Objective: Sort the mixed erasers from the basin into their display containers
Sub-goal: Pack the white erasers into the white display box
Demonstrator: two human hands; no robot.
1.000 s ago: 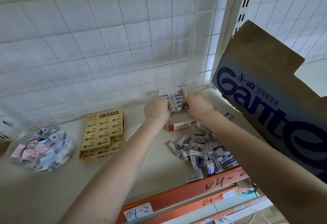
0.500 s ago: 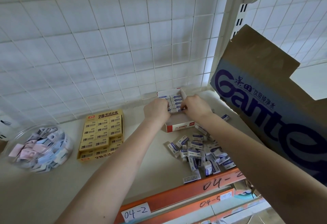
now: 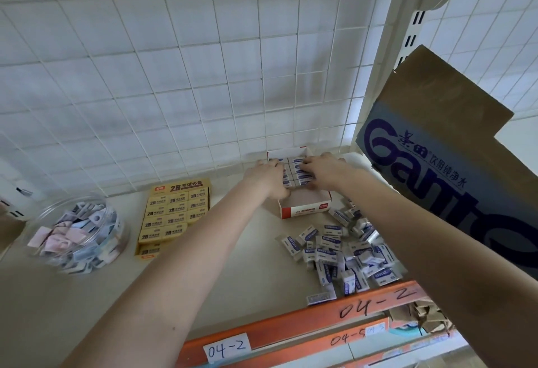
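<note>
White wire grid panel (image 3: pixel 203 76) is backing a beige shelf surface (image 3: pixel 247 265) edged by an orange front strip (image 3: pixel 291 327) that is carrying a handwritten paper label "04-2" (image 3: pixel 228 348). At back centre, against the grid, a red-and-white cardboard display box (image 3: pixel 305 207) is sitting open, with blue-and-white sleeved erasers (image 3: pixel 302 183) lying in neat rows across its far half; its near half is showing bare bottom. Both bare hands are reaching into this box. Left hand (image 3: pixel 269 177) is lying against the left side of the rows with fingers bent down and thumb at the near end; fingertips are hidden, so cannot tell whether it is pinching an eraser. Right hand (image 3: pixel 323 171) is resting on the right side of the rows, fingers loosely extended, tips touching eraser tops, gripping nothing visible. Just in front of the box and to its right, a loose pile of matching blue-and-white erasers (image 3: pixel 346 254) is spreading to the orange strip. To the left, a yellow "2B" display box of yellow erasers (image 3: pixel 174 213) is lying flat; further left, a clear round plastic tub (image 3: pixel 120 236) is holding pastel pink, blue and white erasers. A brown-and-blue cardboard carton (image 3: pixel 436 135) is leaning in at the right.
</note>
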